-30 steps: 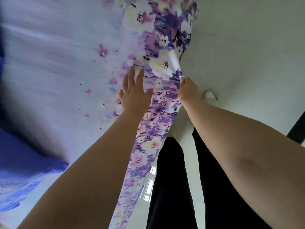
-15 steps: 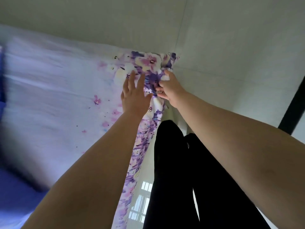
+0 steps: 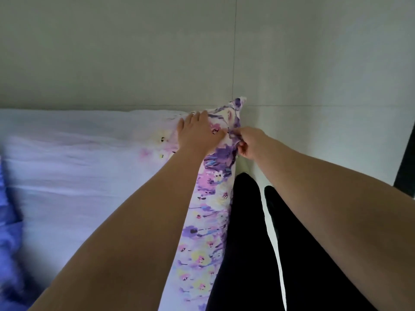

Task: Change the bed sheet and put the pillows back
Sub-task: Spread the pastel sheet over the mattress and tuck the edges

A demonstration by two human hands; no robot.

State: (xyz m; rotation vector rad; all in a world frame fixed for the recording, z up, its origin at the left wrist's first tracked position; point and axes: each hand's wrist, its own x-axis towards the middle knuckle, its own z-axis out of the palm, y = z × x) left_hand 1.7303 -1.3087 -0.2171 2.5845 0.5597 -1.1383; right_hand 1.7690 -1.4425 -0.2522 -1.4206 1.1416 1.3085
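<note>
A pale lilac bed sheet (image 3: 78, 158) with a purple and pink flower border covers the bed at left. Its flowered corner (image 3: 233, 111) sticks up at the far right end of the bed, against the wall. My left hand (image 3: 198, 133) lies flat on the sheet just left of that corner, fingers straight. Beside the bed's edge, my right hand (image 3: 249, 142) pinches the flowered border cloth just below the corner. The flowered border (image 3: 206, 232) hangs down the bed's side toward me.
A grey tiled wall (image 3: 292, 63) stands right behind the bed. Blue bedding (image 3: 9, 221) is bunched at the left edge. My black-trousered legs (image 3: 258, 243) stand on a light floor against the bed's side. A dark vertical frame (image 3: 406, 167) is at far right.
Both hands have moved along the sheet's edge to the bed's far corner by the wall. The right hand still pinches the border; the left stays flat on the sheet.
</note>
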